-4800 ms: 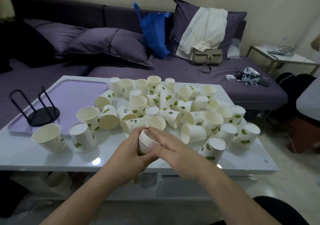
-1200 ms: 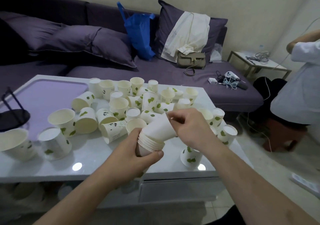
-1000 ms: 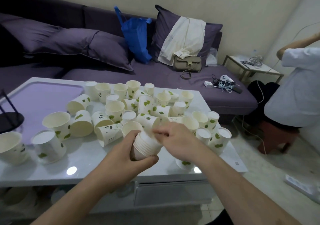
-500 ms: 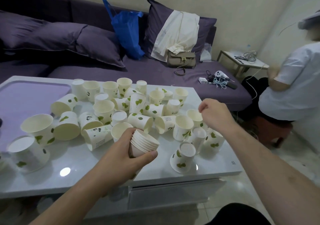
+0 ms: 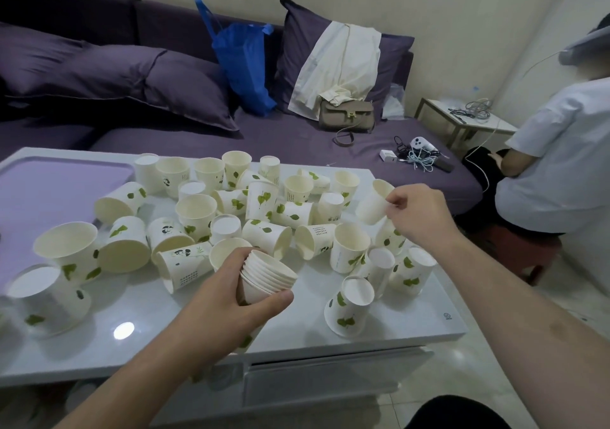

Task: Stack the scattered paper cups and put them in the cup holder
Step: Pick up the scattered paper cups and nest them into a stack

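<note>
Loose cups (image 5: 231,217) lie scattered across a table (image 5: 412,323). Near its front edge, the left hand (image 5: 227,310) holds a cup stack (image 5: 267,278). To the right, above the cups, the right hand (image 5: 419,214) pinches one cup (image 5: 374,202). A sofa (image 5: 297,138) stands behind the table, with a bag (image 5: 242,65) and a handbag (image 5: 346,115) on it. A seated person (image 5: 554,151) is at far right.
</note>
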The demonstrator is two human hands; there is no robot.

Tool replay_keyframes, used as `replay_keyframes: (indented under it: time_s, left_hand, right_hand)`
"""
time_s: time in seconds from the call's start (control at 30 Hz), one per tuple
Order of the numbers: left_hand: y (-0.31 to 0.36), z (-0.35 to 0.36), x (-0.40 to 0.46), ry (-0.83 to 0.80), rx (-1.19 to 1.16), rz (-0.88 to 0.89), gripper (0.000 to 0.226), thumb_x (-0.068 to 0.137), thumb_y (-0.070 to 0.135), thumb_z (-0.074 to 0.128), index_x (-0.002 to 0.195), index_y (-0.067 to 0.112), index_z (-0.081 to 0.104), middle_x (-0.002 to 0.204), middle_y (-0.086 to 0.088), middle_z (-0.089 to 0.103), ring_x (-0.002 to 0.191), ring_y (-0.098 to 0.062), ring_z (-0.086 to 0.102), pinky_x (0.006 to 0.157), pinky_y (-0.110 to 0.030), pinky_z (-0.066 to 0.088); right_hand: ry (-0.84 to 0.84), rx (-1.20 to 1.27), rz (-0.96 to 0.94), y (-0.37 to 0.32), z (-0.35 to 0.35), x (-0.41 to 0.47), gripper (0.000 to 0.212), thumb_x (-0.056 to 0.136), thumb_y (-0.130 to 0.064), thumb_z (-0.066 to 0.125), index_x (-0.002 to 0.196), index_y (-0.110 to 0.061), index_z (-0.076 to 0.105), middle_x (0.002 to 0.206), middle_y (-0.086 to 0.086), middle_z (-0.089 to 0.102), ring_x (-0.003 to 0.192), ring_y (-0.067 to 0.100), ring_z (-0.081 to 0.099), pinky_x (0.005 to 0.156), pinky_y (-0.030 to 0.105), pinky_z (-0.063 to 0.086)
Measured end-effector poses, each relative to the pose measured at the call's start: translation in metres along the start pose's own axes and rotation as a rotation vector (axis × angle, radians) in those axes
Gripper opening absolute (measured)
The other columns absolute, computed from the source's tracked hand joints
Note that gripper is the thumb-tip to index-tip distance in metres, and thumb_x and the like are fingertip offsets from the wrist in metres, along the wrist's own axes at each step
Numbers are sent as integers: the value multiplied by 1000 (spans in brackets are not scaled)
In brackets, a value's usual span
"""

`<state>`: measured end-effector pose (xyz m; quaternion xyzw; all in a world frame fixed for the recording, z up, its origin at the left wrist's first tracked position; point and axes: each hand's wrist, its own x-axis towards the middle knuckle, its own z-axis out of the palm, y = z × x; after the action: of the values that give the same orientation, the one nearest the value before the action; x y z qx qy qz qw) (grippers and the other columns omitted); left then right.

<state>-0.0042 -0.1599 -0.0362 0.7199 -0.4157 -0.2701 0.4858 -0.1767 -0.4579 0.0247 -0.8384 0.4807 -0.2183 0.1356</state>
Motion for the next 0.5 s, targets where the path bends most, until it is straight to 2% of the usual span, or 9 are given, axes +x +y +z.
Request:
replay_keyframes:
  time_s: [0.1, 0.2, 0.27, 0.37, 0.43, 0.5]
  left_hand:
    - [3, -2, -1, 4, -7, -2, 44, 85, 49, 86, 118, 44, 57, 106, 34, 67, 94, 8, 66, 68, -11, 55]
    - [3, -5, -4, 8, -17, 2, 45, 85, 48, 87, 120, 42, 58, 106, 30, 69, 93, 4, 69, 70, -14, 56]
    - [3, -7, -8, 10, -16, 3, 48, 85, 47, 88, 123, 40, 59, 106, 29, 70, 94, 2, 70, 72, -14, 57]
    - [1, -9, -12, 12, -1, -3, 54, 83, 49, 90, 127, 41, 59, 102, 22, 73, 89, -3, 73, 72, -23, 60]
    - [-2, -12, -14, 34, 25, -16, 56, 82, 53, 90, 126, 44, 57, 100, 14, 74, 85, -6, 74, 73, -27, 63]
    - [-5, -19, -16, 70, 59, -26, 57, 80, 56, 90, 124, 47, 55, 103, 11, 74, 86, -10, 74, 77, -34, 66]
  right_hand:
    - [96, 128, -80, -16, -13, -11, 16, 99, -22, 70, 86, -20, 80, 76, -3, 77, 78, 18, 72, 72, 33, 59]
    - [100, 321, -175, -42, -18, -38, 17, 101, -22, 69, 86, -22, 77, 72, -4, 76, 63, 4, 65, 59, 15, 48]
    - [41, 465, -223, -62, -14, -62, 18, 101, -18, 70, 84, -21, 76, 70, -2, 74, 56, 2, 60, 59, 13, 44]
    - [-108, 599, -290, -90, -1, -100, 19, 100, -14, 72, 82, -19, 76, 71, 1, 71, 58, 4, 60, 59, 19, 45]
    - [-180, 627, -320, -103, 12, -120, 18, 100, -16, 72, 82, -19, 76, 73, 2, 70, 65, 16, 62, 62, 34, 50]
    - [-225, 650, -330, -110, 25, -135, 20, 101, -17, 72, 81, -22, 75, 70, -4, 66, 68, 15, 59, 70, 40, 52]
